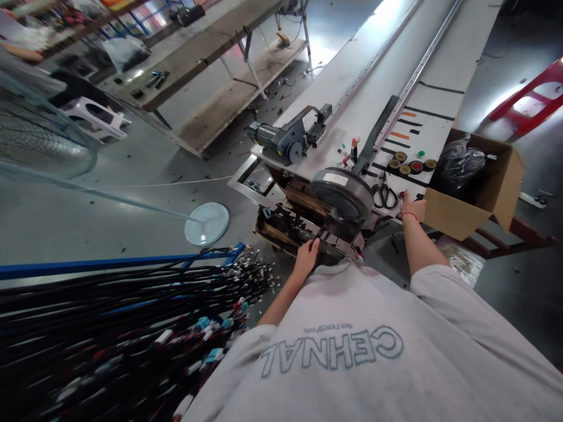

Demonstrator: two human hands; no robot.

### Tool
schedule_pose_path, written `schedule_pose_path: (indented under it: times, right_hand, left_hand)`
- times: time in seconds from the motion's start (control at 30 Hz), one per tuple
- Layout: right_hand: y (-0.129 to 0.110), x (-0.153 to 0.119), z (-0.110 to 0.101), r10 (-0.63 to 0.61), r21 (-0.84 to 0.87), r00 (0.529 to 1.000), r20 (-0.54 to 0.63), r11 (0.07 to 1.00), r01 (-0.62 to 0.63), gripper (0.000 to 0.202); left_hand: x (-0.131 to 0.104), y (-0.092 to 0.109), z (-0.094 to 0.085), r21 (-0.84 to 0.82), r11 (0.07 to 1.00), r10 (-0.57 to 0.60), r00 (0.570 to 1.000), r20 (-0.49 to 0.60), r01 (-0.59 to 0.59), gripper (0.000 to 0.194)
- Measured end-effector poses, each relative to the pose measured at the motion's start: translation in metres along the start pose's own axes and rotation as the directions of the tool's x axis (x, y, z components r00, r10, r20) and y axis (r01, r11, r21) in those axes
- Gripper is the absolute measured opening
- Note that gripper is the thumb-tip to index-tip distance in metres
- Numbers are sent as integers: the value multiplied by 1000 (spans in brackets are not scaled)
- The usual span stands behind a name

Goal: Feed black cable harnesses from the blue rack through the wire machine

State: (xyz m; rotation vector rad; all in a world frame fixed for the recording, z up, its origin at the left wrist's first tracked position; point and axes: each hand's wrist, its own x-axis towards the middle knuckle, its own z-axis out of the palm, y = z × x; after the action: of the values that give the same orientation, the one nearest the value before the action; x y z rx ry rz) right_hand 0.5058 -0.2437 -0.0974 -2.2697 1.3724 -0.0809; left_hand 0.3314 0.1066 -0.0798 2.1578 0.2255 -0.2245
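Observation:
My left hand (308, 255) is closed at the near edge of an open box of dark parts (281, 225); what its fingers hold, if anything, is hidden. My right hand (413, 208) is curled at the table's near end, and a small dark reddish thing shows by its fingertips, too small to name. Just left of it lie black-handled scissors (385, 193). Between my hands sits a large dark round reel (342, 190) with a white label. Several tape rolls (405, 169) lie beyond my right hand.
A cardboard box (460, 215) with a black plastic bag (461, 161) stands at the right. A motor unit (281, 140) is mounted at the long white table's (352, 88) left edge. Black cable bundles (132, 316) hang on a blue rack at lower left. A red stool (532, 97) stands far right.

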Motion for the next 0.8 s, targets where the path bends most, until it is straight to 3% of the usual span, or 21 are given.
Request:
schedule_pose_path:
  times: [0.47, 0.63, 0.8]
  right_hand:
    - [3, 5, 7, 1, 11, 999, -34, 1000, -1, 71]
    - [4, 6, 8, -9, 18, 999, -39, 1000, 9, 70]
    - [4, 3, 5, -5, 38, 1000, -30, 999, 6, 68]
  left_hand:
    - [21, 10, 11, -11, 1000, -4, 1000, 14, 4, 38]
    - [20, 8, 14, 39, 999, 18, 999, 42, -19, 30]
    - [20, 3, 18, 17, 999, -36, 999, 29, 36, 27]
